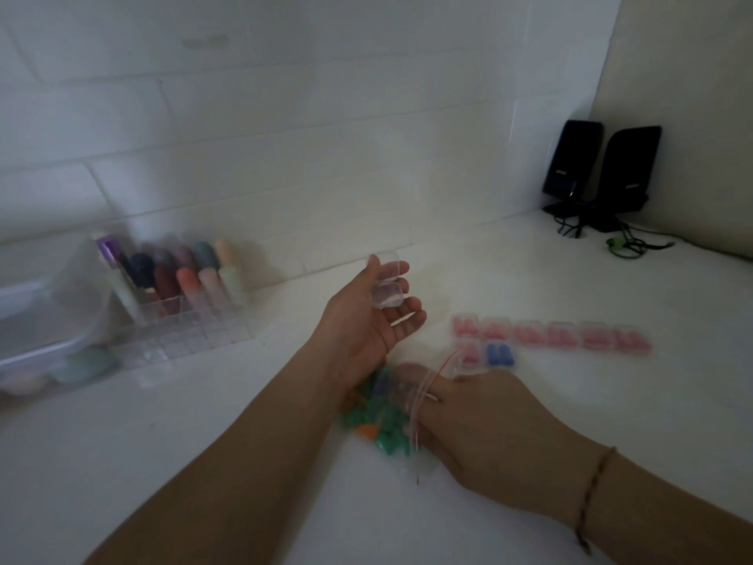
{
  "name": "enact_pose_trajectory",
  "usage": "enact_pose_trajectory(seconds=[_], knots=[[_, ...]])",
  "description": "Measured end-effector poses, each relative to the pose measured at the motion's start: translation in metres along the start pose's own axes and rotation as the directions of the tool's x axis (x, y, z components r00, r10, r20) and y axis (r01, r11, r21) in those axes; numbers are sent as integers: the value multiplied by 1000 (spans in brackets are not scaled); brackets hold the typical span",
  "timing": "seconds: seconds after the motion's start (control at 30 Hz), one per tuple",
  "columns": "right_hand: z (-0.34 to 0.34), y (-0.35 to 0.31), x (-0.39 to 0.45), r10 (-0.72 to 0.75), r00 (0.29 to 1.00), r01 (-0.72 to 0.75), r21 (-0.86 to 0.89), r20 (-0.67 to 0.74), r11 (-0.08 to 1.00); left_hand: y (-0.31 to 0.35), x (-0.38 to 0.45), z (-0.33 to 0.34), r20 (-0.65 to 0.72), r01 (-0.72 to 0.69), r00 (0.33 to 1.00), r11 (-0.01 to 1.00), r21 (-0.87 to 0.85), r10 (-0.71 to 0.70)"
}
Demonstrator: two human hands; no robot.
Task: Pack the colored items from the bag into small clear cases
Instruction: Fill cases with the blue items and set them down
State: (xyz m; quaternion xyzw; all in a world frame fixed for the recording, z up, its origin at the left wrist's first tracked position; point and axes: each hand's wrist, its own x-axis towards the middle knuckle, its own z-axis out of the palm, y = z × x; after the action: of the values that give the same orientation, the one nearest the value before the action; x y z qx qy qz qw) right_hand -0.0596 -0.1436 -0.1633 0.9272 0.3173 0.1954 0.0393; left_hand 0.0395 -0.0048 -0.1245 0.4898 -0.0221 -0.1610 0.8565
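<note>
- White counter [529, 462] under a white tiled wall [285, 116], pretty dim and a bit blurry from where I'm watching.
- Left hand [373, 320] is palm-up above the counter, fingers loosely curled around an open small clear case [387, 293], its lid flipped up toward 12 o'clock.
- Right hand [485, 418] is down low at about 5 o'clock from the left one, fingers tucked into the mouth of the clear bag [391, 418]. Can't see the fingertips, so I can't tell if it's actually got hold of anything in there.
- The bag lies flat on the counter between my two wrists, stuffed with colored items [377, 422], mostly green, some orange and purple.
- There's a thin bracelet [595, 487] on the right wrist.
- At 3 o'clock from the left hand: a row of filled cases [550, 336] with pink stuff inside, plus one blue-filled case [500, 354] just below the row's left end.
- At 9 o'clock: a clear organizer [183, 320] with colored bottles [191, 271] standing in it, and a plastic container [36, 328] further left.
- Way off at 2 o'clock in the corner: two black speakers [603, 173] with cables.
</note>
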Motion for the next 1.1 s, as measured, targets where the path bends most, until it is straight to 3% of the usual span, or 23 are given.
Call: enact_pose_trajectory(seconds=[0.37,0.5,0.6,0.67,0.73,0.8,0.93,1.03,1.1], knots=[[-12,8,-4,51,994,-78,318,94,945,-8,0,2,12,18,1000,1000,23,-18],[-32,17,-13,172,979,-103,477,-105,873,-7,0,0,15,15,1000,1000,22,-15],[-44,25,-15,383,922,-235,691,-66,684,-6,-3,2,49,-8,999,1000,24,7],[-46,32,-13,469,883,-276,836,26,474,-4,-7,5,95,-27,995,999,41,23],[-45,37,-11,543,839,-212,941,37,264,-3,-12,9,166,-45,986,995,86,30],[-45,38,-7,615,789,-122,979,-3,161,-3,-17,14,218,-59,976,989,135,28],[-50,34,4,637,757,-38,964,-143,262,-9,-24,21,293,-68,956,982,176,14],[-52,28,8,664,719,-68,930,-205,361,-13,-26,21,343,-90,939,979,182,23],[-49,26,9,652,710,-128,862,-266,491,-17,-26,21,387,-110,922,976,186,31]])
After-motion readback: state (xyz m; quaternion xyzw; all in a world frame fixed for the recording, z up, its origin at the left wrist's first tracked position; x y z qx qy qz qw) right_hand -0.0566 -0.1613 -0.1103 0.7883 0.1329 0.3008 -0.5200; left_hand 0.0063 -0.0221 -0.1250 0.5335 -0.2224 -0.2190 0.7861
